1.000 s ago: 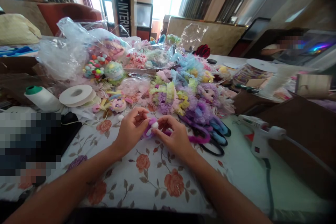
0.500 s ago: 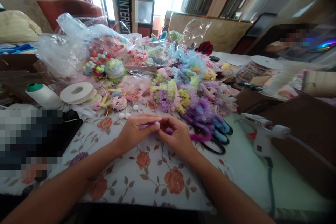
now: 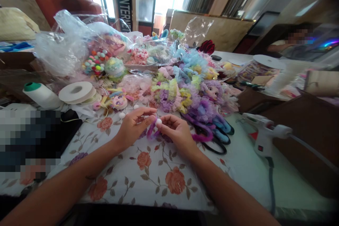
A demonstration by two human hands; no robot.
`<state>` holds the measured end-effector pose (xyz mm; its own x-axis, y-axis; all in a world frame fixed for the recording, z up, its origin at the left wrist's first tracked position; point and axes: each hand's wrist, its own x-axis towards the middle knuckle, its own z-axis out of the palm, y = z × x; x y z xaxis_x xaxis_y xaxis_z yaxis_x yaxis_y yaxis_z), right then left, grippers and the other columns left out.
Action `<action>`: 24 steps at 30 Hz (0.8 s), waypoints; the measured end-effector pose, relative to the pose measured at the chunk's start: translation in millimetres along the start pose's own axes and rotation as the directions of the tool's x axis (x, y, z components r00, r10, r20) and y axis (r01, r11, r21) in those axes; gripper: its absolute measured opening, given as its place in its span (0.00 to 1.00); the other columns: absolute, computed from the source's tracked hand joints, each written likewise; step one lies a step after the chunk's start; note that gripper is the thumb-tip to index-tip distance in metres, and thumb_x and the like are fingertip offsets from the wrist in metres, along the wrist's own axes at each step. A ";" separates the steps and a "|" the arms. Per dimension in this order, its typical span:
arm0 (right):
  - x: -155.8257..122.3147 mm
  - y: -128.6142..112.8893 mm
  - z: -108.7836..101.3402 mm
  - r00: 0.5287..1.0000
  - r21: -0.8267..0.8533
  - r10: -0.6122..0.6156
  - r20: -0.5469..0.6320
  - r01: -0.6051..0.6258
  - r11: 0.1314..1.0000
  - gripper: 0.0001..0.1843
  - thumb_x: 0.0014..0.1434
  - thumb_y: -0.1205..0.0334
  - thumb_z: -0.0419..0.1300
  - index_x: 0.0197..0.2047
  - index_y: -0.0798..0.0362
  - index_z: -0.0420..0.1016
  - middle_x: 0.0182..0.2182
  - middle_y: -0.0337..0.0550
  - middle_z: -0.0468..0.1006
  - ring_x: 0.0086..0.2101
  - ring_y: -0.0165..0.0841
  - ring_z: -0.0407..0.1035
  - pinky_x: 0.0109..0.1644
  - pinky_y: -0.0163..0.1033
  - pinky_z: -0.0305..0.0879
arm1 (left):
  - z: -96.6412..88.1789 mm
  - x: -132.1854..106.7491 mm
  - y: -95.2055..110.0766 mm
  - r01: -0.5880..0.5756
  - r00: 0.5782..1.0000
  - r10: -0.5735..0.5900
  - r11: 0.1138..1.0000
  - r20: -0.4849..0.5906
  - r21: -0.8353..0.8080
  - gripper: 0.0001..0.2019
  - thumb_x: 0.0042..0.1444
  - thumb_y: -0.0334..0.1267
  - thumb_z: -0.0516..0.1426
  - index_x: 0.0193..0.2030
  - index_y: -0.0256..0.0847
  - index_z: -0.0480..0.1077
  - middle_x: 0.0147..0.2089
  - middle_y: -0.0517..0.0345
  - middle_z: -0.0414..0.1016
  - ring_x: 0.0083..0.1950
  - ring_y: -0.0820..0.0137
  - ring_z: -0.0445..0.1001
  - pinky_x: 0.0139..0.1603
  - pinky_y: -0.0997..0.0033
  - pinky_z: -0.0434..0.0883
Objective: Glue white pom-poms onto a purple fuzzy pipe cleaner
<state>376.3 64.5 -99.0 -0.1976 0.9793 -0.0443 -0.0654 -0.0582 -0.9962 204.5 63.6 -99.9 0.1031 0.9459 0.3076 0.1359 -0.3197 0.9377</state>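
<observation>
My left hand [image 3: 134, 126] and my right hand [image 3: 176, 132] meet over the floral tablecloth [image 3: 156, 180]. Between them is a purple fuzzy pipe cleaner [image 3: 151, 131] bent into a loop, with a small white ball [image 3: 158, 122] at its top. My right hand pinches the white ball and the pipe cleaner's end. My left hand's fingers curl around the loop's left side. The pipe cleaner's free length [image 3: 201, 137] trails to the right across black-handled scissors [image 3: 215, 144].
A heap of frilly lace trims and small dolls [image 3: 185, 91] lies just beyond my hands. White ribbon reel [image 3: 76, 92] and thread cone [image 3: 41, 95] sit left. A white glue gun [image 3: 261, 132] with its cord stands at right. Loose white balls [image 3: 122, 115] lie near my left hand.
My hands have shifted slightly up the table and parted a little. The purple loop now shows between them, with the white ball held at its top by my right fingers.
</observation>
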 end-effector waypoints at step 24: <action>-1.7 6.4 0.1 0.984 -0.049 -0.179 0.009 0.180 0.983 0.14 0.48 0.55 0.70 0.33 0.52 0.73 0.26 0.38 0.76 0.25 0.29 0.69 0.26 0.34 0.65 | -5.8 5.9 -3.9 0.199 0.979 -0.183 0.947 0.087 -0.250 0.06 0.48 0.38 0.67 0.34 0.43 0.82 0.36 0.56 0.82 0.36 0.69 0.77 0.39 0.71 0.74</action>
<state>376.1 62.4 -105.3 -0.1912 0.9721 0.1358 -0.0513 0.1282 -0.9904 198.9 70.7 -100.7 0.1617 0.9801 0.1154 -0.0974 -0.1005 0.9902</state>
